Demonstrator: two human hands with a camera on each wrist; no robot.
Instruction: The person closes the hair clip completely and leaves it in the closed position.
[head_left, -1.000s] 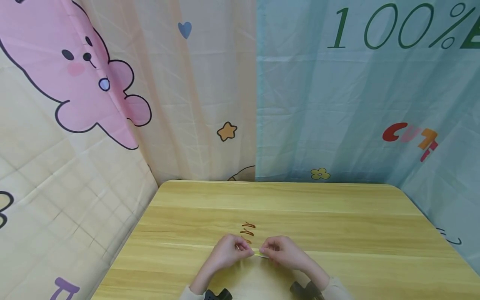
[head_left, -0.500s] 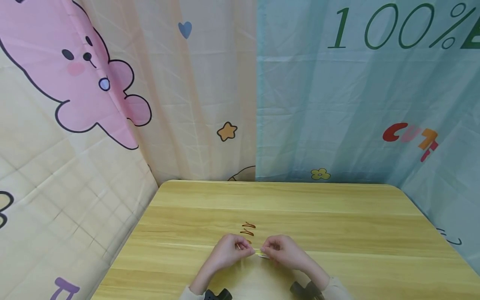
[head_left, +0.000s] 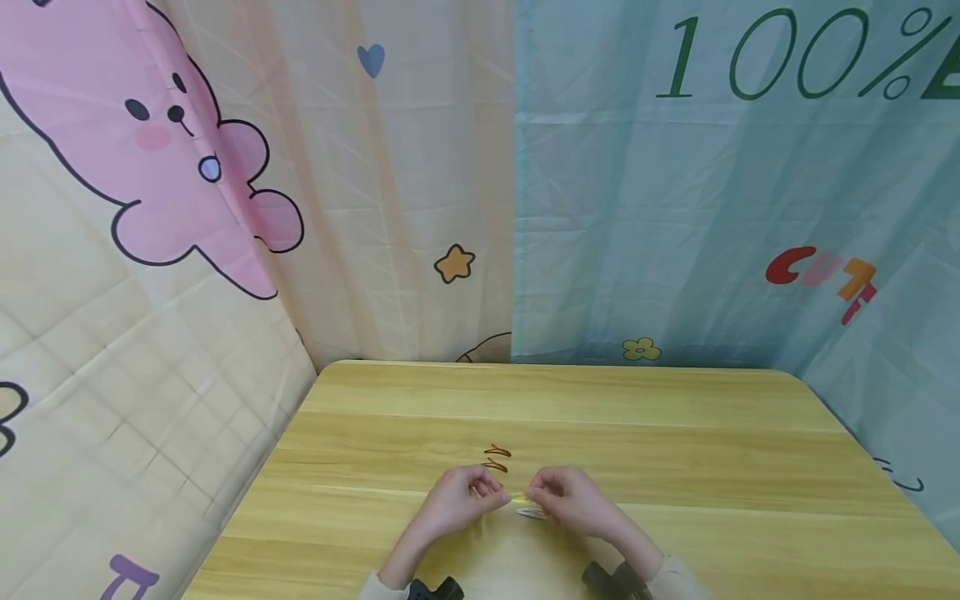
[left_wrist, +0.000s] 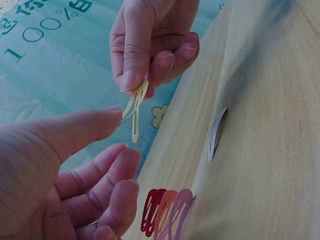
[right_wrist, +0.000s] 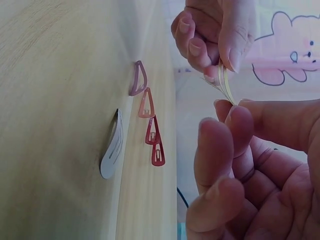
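Note:
A yellow snap hair clip [left_wrist: 143,89] is held in the air between the two hands, its middle tongue sprung away from the frame. My right hand [head_left: 573,504] pinches one end between thumb and forefinger. At the other end, my left hand [head_left: 468,504] has its thumb and fingertips on the clip; in the right wrist view that thumb [right_wrist: 234,55] lies along it. Below the hands, a silvery white snap clip [right_wrist: 111,150] rests on the table, with neither hand touching it.
Beyond the hands, several clips lie in a row on the wooden table [head_left: 675,450]: a purple one [right_wrist: 134,86], an orange one [right_wrist: 146,114] and two dark red ones [right_wrist: 158,161]. Printed curtains [head_left: 420,167] hang behind and beside the table.
The right hand has shifted slightly right, widening the gap between the hands. The yellow clip has moved a little up in the head view, and more of the white clip on the table shows.

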